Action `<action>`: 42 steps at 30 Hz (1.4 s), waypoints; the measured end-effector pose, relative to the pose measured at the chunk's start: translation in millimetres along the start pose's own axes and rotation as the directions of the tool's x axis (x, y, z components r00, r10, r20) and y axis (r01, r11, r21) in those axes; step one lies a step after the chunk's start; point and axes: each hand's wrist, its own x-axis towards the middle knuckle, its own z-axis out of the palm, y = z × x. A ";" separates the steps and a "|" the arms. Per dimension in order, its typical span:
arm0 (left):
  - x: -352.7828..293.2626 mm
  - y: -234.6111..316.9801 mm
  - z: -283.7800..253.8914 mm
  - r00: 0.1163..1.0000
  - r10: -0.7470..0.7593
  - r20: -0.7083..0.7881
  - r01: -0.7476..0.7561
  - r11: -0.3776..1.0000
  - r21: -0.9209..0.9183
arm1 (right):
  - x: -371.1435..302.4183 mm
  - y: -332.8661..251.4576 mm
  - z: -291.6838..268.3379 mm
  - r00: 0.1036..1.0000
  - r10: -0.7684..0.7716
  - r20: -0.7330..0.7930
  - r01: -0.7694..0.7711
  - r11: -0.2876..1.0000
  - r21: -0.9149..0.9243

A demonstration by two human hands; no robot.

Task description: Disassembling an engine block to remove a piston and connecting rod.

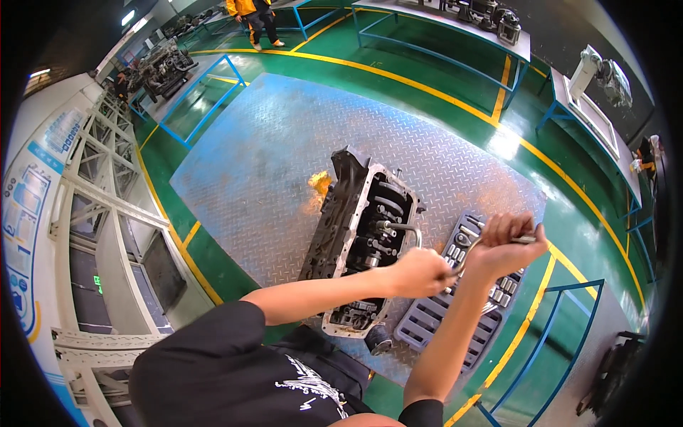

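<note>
- Cranked metal handle (408,228) lies between the person and the engine block's open side, held in both hands; its long axis runs from the block's interior, on the left, across to the right hand, with bends along the way
- Left hand (421,273) is closed in a fist around the middle of the handle, just beside the block's right edge, and is the nearer of the two hands to it
- Right hand (509,245) is closed too, fingers curled over the outer end of the handle, a short stub showing past the grip; it is raised to the right, well apart from the block
- Engine block (346,242) sits ahead of the person and to the left of both hands, its long axis running away from the body and leaning slightly right, crankshaft exposed; the handle's far end reaches inside, though whether it is seated on a fastener cannot be told
- Dark cylinder (378,340) stands by the block's near end
- Grey socket case (455,313) lies open to the right of the block, partly behind the right forearm
- Tread-plate platform (270,142) carries block and case
- Farther off, beyond the green floor (398,53), a blue-legged desk (428,18) bears metal parts
</note>
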 end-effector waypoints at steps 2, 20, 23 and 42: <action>27.3 4.6 12.8 0.995 -0.014 0.097 0.011 0.999 0.030 | -17.8 6.6 -4.3 1.000 -0.005 0.016 0.004 0.998 0.055; 116.4 -56.4 -31.3 0.885 0.029 -0.465 -0.063 0.996 -0.058 | 10.1 1.9 -14.9 0.996 -0.080 -0.030 0.078 0.996 -0.038; 72.6 -55.9 -37.4 0.871 0.041 -0.489 -0.027 0.999 0.036 | 49.3 -1.8 -11.4 0.969 0.006 -0.246 -0.017 0.999 -0.045; 64.8 5.0 -30.0 0.997 0.077 -0.002 -0.077 0.996 0.036 | -18.2 3.9 29.9 0.996 -0.013 -0.084 0.009 0.999 -0.051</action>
